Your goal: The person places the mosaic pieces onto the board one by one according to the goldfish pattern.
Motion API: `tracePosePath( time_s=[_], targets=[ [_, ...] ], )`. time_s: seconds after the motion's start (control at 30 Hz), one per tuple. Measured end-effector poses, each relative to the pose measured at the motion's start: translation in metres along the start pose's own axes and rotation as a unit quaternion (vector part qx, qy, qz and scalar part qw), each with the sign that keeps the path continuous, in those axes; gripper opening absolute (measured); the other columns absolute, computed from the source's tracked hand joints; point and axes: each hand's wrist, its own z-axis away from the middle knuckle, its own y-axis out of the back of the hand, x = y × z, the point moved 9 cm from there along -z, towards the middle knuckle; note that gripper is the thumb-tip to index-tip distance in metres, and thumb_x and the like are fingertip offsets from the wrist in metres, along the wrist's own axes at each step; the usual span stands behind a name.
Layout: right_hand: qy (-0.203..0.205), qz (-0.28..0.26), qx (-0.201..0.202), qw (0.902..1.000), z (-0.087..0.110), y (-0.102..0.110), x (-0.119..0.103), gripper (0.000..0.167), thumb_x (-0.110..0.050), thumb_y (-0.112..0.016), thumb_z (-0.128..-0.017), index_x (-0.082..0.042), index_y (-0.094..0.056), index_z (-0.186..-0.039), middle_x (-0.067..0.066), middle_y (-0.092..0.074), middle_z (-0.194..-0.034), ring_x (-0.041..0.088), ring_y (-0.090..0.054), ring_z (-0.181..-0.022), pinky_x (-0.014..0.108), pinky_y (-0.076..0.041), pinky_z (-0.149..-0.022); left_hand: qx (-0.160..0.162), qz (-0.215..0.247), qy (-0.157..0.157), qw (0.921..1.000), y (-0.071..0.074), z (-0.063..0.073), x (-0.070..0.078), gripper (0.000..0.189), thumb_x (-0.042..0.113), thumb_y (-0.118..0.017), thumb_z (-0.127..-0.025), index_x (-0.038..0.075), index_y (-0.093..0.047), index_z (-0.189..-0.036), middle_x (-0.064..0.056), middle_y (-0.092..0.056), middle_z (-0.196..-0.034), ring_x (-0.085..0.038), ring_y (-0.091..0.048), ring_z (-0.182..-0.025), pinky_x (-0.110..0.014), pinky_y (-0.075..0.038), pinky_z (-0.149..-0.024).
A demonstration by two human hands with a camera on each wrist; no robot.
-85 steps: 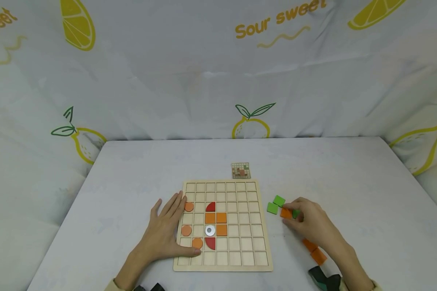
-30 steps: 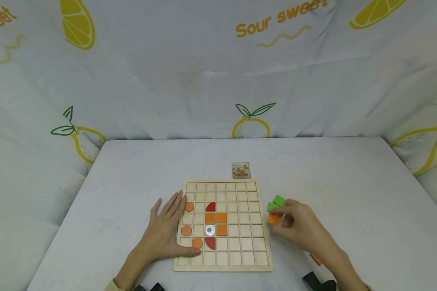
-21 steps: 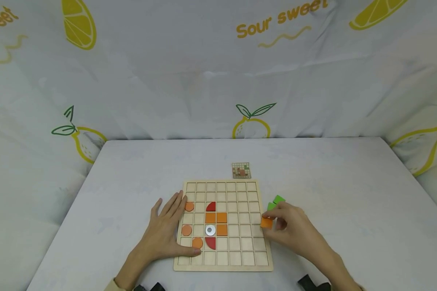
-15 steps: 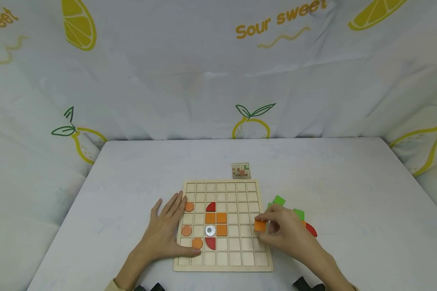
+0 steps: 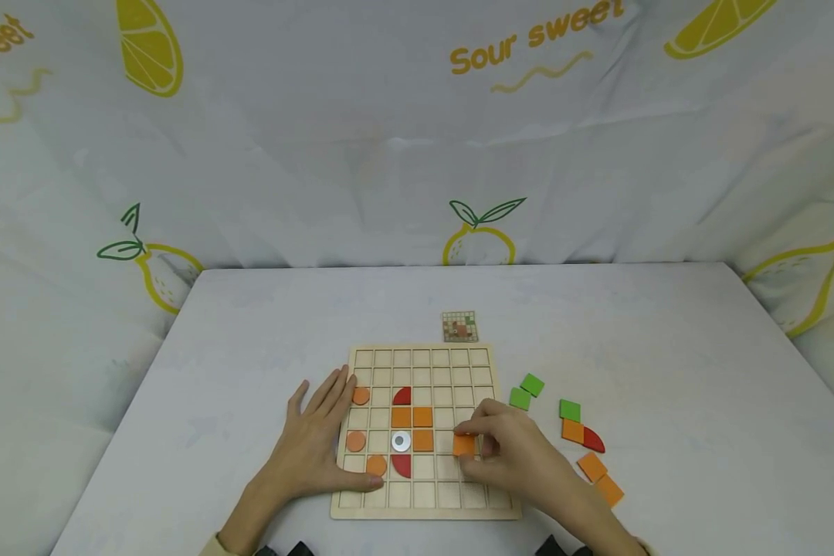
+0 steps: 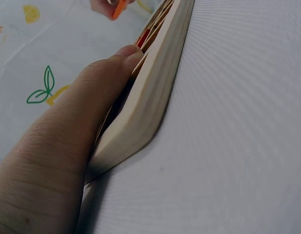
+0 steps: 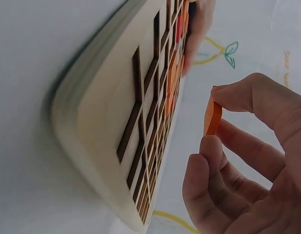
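My right hand [image 5: 510, 452] pinches an orange square tile [image 5: 464, 445] between thumb and fingertips, over the right part of the wooden grid board [image 5: 427, 513]. In the right wrist view the tile [image 7: 212, 117] is held clear above the board's surface. My left hand [image 5: 316, 444] lies spread on the board's left edge, fingers straight, thumb along the lower left cells. Set in the board are orange squares [image 5: 423, 440], red quarter-circles [image 5: 401, 466], orange discs [image 5: 376, 464] and a white ring piece with a grey centre [image 5: 401, 441].
Right of the board lie green square tiles [image 5: 520, 398], more orange squares [image 5: 592, 466] and a red quarter-circle [image 5: 594, 440]. Behind the board's far edge sits a small pattern card [image 5: 460, 327]. A lemon-print cloth [image 5: 320, 154] hangs behind the white table [image 5: 702, 371].
My right hand has picked an orange square from the loose tiles and carried it left over the board, uncovering the tiles at right. The left hand has stayed put.
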Motion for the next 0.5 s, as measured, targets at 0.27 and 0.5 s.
tracePosePath(
  time_s=[0.27, 0.5],
  targets=[
    [0.003, -0.004, -0.026, 0.9997, -0.005, -0.019, -0.013, 0.027, -0.004, -0.077, -0.077, -0.004, -0.080, -0.103, -0.008, -0.059, -0.081, -0.002, -0.047, -0.063, 0.016, -0.043, -0.052, 0.002, -0.003, -0.001, 1.0000, 0.001, 0.001, 0.001, 0.142, 0.093, -0.066, -0.058, 0.003, -0.028, -0.161, -0.011, -0.025, -0.170, -0.028, -0.024, -0.159, -0.065, -0.009, -0.121],
    [0.002, -0.004, -0.055, 0.9985, -0.009, -0.035, -0.019, 0.028, -0.005, -0.077, -0.076, -0.005, -0.081, -0.104, -0.008, -0.061, -0.082, -0.001, -0.047, -0.060, 0.016, -0.043, -0.051, 0.000, -0.005, -0.001, 1.0000, 0.000, 0.000, 0.001, 0.142, 0.094, -0.065, -0.059, 0.003, -0.028, -0.161, -0.011, -0.025, -0.170, -0.027, -0.023, -0.159, -0.065, -0.009, -0.122]
  ],
)
